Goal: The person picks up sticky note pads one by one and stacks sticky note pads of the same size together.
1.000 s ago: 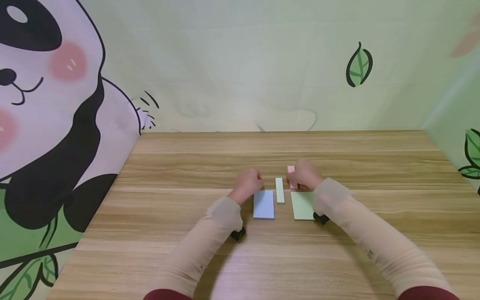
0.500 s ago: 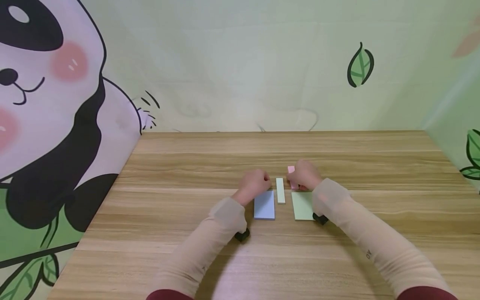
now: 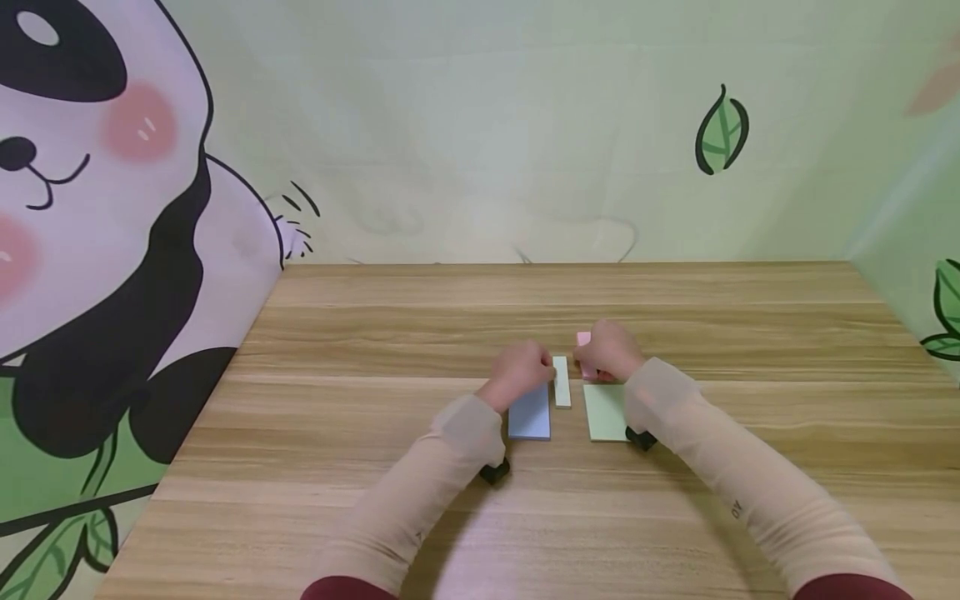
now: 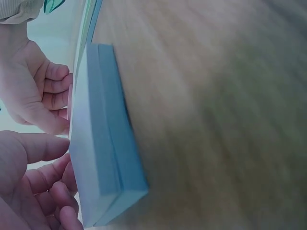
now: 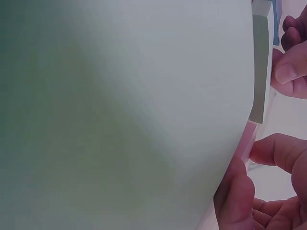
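Observation:
In the head view, my right hand (image 3: 611, 350) pinches a narrow pink sticky-note pad (image 3: 583, 339) between thumb and fingers, covering part of it. My left hand (image 3: 520, 369) is over the far end of a blue sticky-note pad (image 3: 529, 417), its fingertips at the left edge of a narrow pale green sticky-note pad (image 3: 562, 392). Thumb and forefinger of that hand stand apart in the left wrist view, beside the blue pad's layered edge (image 4: 108, 129). Below my right wrist lies a wider green sticky-note pad (image 3: 604, 412), which fills much of the right wrist view.
All the pads lie close together mid-table on a wood-grain tabletop (image 3: 360, 333). A wall cloth (image 3: 465, 133) with a printed panda and leaves rises behind the table's far edge. Black wrist cameras sit under both sleeves.
My left hand has moved right, from above the blue pad's far left corner to the narrow pale green pad. My right hand stays on the pink pad, which has not visibly moved.

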The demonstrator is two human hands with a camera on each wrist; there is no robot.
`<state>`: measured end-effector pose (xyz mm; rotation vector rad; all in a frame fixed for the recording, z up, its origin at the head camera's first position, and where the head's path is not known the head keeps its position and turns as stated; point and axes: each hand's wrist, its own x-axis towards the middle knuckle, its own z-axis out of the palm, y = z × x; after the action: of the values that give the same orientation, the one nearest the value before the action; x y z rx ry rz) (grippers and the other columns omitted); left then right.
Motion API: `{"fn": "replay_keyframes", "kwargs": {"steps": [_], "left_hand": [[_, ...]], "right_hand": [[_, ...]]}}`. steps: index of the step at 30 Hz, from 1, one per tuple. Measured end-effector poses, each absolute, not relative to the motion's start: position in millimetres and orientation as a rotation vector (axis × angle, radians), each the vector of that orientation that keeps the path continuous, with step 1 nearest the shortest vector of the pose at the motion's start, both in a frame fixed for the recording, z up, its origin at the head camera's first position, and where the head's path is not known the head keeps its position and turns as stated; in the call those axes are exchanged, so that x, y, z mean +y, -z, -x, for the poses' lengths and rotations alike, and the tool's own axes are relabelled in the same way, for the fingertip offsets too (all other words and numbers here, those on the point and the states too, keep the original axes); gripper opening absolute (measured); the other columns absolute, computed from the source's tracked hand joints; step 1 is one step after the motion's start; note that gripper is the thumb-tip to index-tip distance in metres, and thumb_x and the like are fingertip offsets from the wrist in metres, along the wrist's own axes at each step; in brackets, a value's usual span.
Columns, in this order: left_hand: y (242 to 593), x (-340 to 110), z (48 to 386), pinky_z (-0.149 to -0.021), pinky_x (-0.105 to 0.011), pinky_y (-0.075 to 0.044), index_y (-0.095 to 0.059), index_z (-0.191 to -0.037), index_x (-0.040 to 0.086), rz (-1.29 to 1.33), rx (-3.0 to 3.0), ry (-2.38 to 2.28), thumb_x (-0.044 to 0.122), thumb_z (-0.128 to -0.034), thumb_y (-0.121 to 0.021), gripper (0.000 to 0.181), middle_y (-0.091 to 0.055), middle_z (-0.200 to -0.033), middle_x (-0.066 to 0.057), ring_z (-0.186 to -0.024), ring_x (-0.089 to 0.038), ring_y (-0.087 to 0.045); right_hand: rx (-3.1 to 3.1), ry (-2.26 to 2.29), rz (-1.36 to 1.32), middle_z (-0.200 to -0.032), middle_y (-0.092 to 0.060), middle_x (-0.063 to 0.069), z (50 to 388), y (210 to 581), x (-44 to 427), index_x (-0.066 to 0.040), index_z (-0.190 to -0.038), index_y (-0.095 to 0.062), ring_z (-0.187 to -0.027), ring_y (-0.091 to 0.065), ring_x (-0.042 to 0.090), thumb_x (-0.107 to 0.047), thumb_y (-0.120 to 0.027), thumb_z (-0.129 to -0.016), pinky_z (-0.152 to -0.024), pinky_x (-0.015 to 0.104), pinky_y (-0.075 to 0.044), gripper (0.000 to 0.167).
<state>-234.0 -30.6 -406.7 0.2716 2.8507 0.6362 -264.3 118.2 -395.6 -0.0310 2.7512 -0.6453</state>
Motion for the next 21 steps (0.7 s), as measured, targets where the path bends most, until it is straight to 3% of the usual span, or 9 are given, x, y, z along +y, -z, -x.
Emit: {"fn": "replay_keyframes", "kwargs": {"steps": [11,16,21], "left_hand": [[408.7,-28.2,234.2,-0.041,-0.021,-0.027,-0.053,-0.055,0.017,-0.273,2.874,-0.598,0.022,-0.0790,-0.058,0.025,-0.039,-0.050,0.009,-0.047,-0.006,-0.037],[408.8,-27.9,234.3,-0.040,-0.021,-0.027,-0.057,-0.057,0.017,-0.255,2.859,-0.606,0.022,-0.0794,-0.057,0.023,-0.041,-0.050,0.008,-0.047,-0.006,-0.037],[409.5,-27.3,234.7,-0.038,-0.020,-0.023,-0.046,-0.048,0.017,-0.240,2.831,-0.613,0.021,-0.0803,-0.056,0.034,-0.034,-0.044,0.008,-0.042,-0.006,-0.032]], "right_hand": [[2.776,0.659,0.052,-0.063,-0.054,0.007,264.6,396.9,119.6,-0.005,-0.065,-0.053,-0.043,-0.044,0.011,-0.024,-0.059,-0.072,-0.037,0.020,-0.034,0.021],[2.762,0.670,0.046,-0.055,-0.052,0.004,265.0,396.8,120.3,-0.006,-0.062,-0.053,-0.039,-0.044,0.010,-0.024,-0.058,-0.074,-0.036,0.019,-0.034,0.022],[2.694,0.738,0.007,-0.049,-0.050,0.002,264.5,394.3,120.9,-0.006,-0.063,-0.053,-0.037,-0.044,0.010,-0.023,-0.054,-0.077,-0.035,0.020,-0.036,0.022]]}}
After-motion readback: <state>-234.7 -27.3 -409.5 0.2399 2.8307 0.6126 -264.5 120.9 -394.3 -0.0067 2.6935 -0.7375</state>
